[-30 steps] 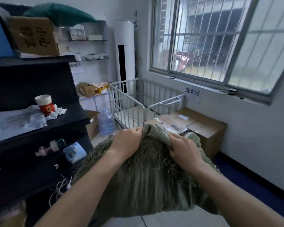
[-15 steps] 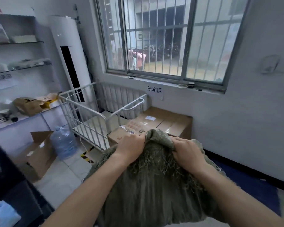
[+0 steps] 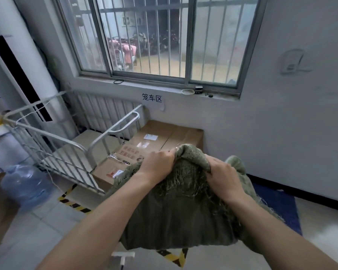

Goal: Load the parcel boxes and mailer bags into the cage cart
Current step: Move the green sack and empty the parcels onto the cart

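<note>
The left hand (image 3: 157,167) and right hand (image 3: 223,173) still grip the green sack (image 3: 174,217) by its bunched top, now closer to the cage cart (image 3: 115,129).

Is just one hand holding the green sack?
No, the left hand and the right hand both hold the bunched top of the sack.

Reaches forward with both forearms, left hand (image 3: 158,165) and right hand (image 3: 222,173) close together, knuckles up, fingers curled into the bunched top of a green sack (image 3: 180,221).
</note>
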Motion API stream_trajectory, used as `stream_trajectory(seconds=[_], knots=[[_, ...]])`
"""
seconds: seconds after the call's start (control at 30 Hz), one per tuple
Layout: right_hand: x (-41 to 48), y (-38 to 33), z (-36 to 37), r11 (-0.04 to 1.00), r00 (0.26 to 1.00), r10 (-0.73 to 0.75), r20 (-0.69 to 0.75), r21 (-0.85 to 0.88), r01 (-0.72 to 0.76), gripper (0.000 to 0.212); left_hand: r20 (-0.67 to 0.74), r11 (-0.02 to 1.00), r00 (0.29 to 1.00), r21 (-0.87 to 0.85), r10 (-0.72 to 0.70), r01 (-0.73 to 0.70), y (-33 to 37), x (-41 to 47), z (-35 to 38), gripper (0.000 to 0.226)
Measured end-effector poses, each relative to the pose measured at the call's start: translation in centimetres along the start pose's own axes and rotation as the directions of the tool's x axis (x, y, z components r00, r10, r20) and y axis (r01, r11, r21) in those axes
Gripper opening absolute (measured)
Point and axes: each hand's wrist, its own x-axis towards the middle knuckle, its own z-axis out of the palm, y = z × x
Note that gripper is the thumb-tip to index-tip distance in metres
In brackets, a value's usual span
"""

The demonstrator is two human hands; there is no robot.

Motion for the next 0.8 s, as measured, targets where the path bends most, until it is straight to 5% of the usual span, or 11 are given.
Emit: stream_trajectory(seconds=[0.13,0.53,0.8], knots=[[2.4,0.9,1.1,0.998,0.998,0.063,0.021,-0.020,-0.063,0.027,0.075,0.998,0.996,-0.034,0.047,-0.044,-1.8,3.7,2.1,0.026],[9.9,1.0,4.4,0.975,0.977,0.212,-0.007,-0.062,-0.212,0.036,0.040,0.958,0.974,-0.193,0.224,-0.212,-8.0,12.5,8.4,0.022],[13.0,8.0,10.4,0.969,0.969,0.245,0.025,-0.028,-0.244,0.029,0.092,0.959,0.971,-0.206,0.219,-0.196,-7.4,15.6,16.1,0.015]])
